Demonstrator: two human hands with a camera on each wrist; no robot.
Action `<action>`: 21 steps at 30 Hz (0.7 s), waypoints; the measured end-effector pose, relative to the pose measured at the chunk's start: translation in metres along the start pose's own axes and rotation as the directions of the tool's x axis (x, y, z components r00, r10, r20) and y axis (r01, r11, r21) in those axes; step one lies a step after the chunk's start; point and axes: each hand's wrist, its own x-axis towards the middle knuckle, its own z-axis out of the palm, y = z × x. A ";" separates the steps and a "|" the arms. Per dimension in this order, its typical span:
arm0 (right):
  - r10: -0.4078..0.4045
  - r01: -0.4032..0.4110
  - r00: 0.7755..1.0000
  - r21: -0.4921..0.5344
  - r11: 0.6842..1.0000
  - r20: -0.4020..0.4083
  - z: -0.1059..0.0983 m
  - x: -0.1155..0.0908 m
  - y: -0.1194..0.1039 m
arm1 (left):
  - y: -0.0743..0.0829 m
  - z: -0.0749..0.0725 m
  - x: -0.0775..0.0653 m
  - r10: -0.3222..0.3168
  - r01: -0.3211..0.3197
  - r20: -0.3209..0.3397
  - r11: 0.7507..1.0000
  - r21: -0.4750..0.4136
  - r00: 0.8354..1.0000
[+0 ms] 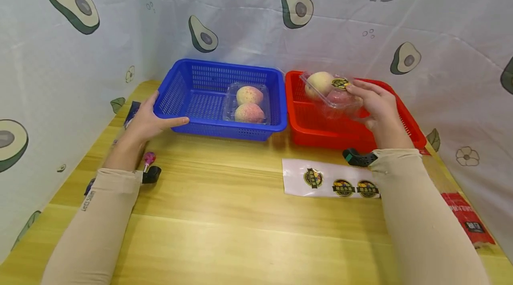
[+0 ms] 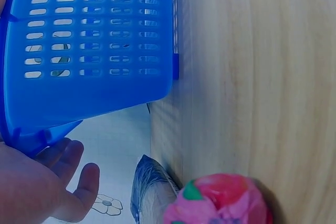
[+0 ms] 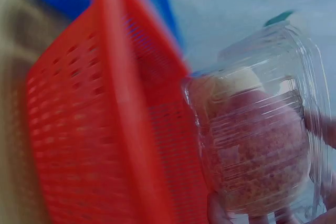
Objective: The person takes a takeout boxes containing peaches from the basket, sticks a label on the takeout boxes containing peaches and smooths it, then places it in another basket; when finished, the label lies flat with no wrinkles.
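My right hand (image 1: 378, 102) grips a clear plastic fruit box (image 3: 252, 140) with two peaches inside, one pale and one pinkish. A black-and-gold round sticker (image 1: 340, 83) is on its lid by the fingertips. The box is tilted above the red basket (image 1: 320, 138), beside its rim in the right wrist view. My left hand (image 1: 146, 120) holds the front left corner of the blue basket (image 1: 224, 128), thumb along the front rim and fingers round the left side. Inside the blue basket, at the right, lies another clear box (image 1: 230, 107) with two peaches (image 1: 249, 112).
A white strip of round stickers (image 1: 294, 178) lies in front of the red basket. At the left, a pink-wrapped lollipop (image 1: 149, 157) is near my wrist. A red packet (image 1: 469, 218) lies at the right table edge. A white avocado-print curtain (image 1: 248, 4) hangs behind the baskets.
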 end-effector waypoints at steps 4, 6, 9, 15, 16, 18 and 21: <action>0.047 -0.047 0.999 -0.206 0.977 -0.008 0.016 0.016 0.022 | -0.001 0.000 -0.002 0.000 0.000 -0.005 1.000 0.003 1.000; 0.085 -0.068 0.996 -0.366 0.928 0.031 0.020 0.023 0.030 | -0.001 0.001 -0.003 0.002 -0.002 -0.002 1.000 0.001 1.000; 0.149 -0.062 0.983 -0.576 0.815 0.106 0.019 0.032 0.036 | 0.000 0.002 -0.003 0.005 -0.005 0.003 1.000 -0.006 1.000; 0.244 -0.005 0.940 -0.707 0.707 0.238 0.009 0.033 0.030 | -0.001 0.003 -0.002 0.005 -0.005 -0.009 1.000 -0.003 1.000; 0.250 0.010 0.934 -0.716 0.698 0.257 0.007 0.031 0.028 | -0.001 0.002 -0.002 0.005 -0.005 -0.012 1.000 -0.002 1.000; 0.231 0.057 0.931 -0.737 0.673 0.283 0.005 0.025 0.025 | -0.001 0.002 -0.001 0.005 -0.005 -0.016 1.000 0.001 1.000; 0.151 0.143 0.944 -0.774 0.617 0.294 0.005 0.013 0.024 | -0.001 0.001 -0.001 0.006 -0.006 -0.019 1.000 0.008 1.000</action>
